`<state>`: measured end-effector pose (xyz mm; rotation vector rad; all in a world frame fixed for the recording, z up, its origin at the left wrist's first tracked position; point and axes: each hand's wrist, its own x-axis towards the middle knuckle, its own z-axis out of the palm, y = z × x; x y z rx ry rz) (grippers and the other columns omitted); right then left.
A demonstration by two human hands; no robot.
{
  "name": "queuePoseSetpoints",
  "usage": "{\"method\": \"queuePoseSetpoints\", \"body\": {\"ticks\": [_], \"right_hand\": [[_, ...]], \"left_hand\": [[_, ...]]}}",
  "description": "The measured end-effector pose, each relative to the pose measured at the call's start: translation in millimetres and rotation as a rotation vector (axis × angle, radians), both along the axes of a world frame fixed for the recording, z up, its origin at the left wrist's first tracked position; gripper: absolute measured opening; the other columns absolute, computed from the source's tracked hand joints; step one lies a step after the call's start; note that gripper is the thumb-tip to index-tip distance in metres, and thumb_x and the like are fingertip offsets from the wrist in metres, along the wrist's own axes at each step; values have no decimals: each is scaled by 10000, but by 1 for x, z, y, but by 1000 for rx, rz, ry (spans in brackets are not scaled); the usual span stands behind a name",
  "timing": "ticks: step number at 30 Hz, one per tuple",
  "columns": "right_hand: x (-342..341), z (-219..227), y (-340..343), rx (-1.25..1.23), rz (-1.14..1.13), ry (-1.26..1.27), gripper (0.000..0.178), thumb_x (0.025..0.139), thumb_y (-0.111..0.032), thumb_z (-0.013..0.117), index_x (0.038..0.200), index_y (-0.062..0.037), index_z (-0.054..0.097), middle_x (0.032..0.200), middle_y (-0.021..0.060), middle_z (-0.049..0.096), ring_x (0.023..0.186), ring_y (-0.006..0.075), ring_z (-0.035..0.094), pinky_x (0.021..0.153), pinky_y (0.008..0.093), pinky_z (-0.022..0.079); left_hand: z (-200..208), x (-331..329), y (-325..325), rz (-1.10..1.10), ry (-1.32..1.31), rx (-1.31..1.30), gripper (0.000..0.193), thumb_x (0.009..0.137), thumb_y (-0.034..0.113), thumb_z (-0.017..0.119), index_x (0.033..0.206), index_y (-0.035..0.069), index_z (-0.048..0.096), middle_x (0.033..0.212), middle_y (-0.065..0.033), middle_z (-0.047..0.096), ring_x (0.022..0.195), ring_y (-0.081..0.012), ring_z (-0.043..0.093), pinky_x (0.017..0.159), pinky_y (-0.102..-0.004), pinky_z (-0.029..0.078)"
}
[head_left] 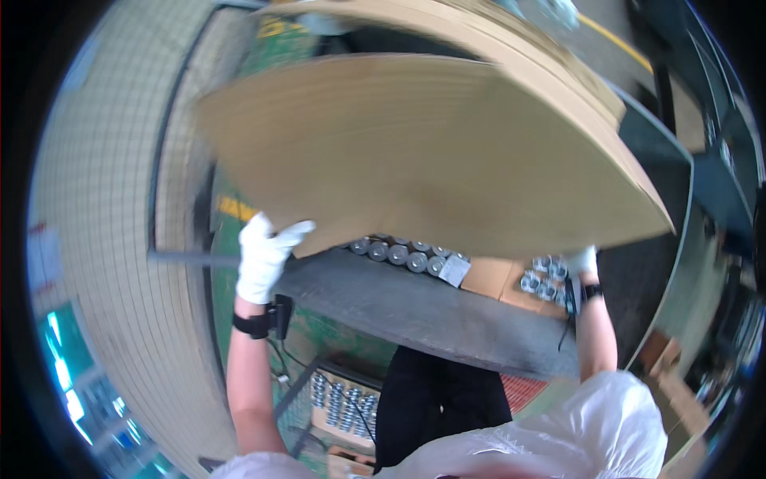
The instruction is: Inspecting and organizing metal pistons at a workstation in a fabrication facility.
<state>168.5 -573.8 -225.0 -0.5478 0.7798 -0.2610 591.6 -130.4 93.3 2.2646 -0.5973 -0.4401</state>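
Observation:
A large plain brown cardboard sheet (415,152) is tilted up over a grey bench, its outline slightly blurred. My left hand (265,254), in a white glove, grips the sheet near its lower left corner, thumb across the face. At the lower right edge is my right hand (582,262), gloved too; it holds the sheet from behind, most of its fingers hidden. Beneath the lower edge, rows of round metal parts (397,255) show in part on the bench. More shiny metal parts (547,278) lie on cardboard near my right hand.
The grey bench top (383,307) runs across in front of me. Below it, at left, a tray (347,407) holds rows of spring-like metal parts. Stacked cardboard (550,56) stands behind the sheet. A tiled wall (112,239) rises at left, and brown boxes (666,359) lie at right.

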Motion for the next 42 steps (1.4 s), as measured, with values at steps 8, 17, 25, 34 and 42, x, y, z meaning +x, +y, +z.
{"method": "queuePoseSetpoints", "body": {"ticks": [8,17,25,34,42], "right_hand": [[-21,266,105,-1236,103,374,382,958,-232,552,1267,-8,545,1198,112,611,1047,208,591,912,402,494],[-2,430,233,-1551,215,170,497,964,-243,524,1394,-17,420,1340,143,528,1145,232,560,979,410,462],[97,527,320,-1607,667,-277,550,993,-273,469,1465,-35,317,1428,151,452,1218,259,521,1029,415,434],[311,541,513,-821,1226,-362,537,995,-469,426,1330,-54,486,1247,104,584,1074,201,594,906,364,494],[368,544,620,-978,1323,-598,458,979,-388,511,1274,-39,538,1211,70,614,1102,182,575,1047,363,388]], "left_hand": [[159,-114,83,-247,-600,-127,292,734,271,812,769,55,618,654,-94,490,521,-277,503,466,-366,410],[180,-275,367,66,-559,-188,203,809,239,724,928,107,626,776,-67,573,592,-264,573,482,-357,451],[178,-411,528,451,-515,-166,226,805,181,710,1017,258,688,903,-55,638,695,-255,629,548,-342,501],[185,-493,571,772,-696,-238,292,763,170,763,1038,212,674,868,-50,617,692,-240,624,542,-331,512],[193,-465,600,1106,-617,-192,166,797,196,744,844,47,688,787,-79,603,653,-276,582,578,-359,455]]}}
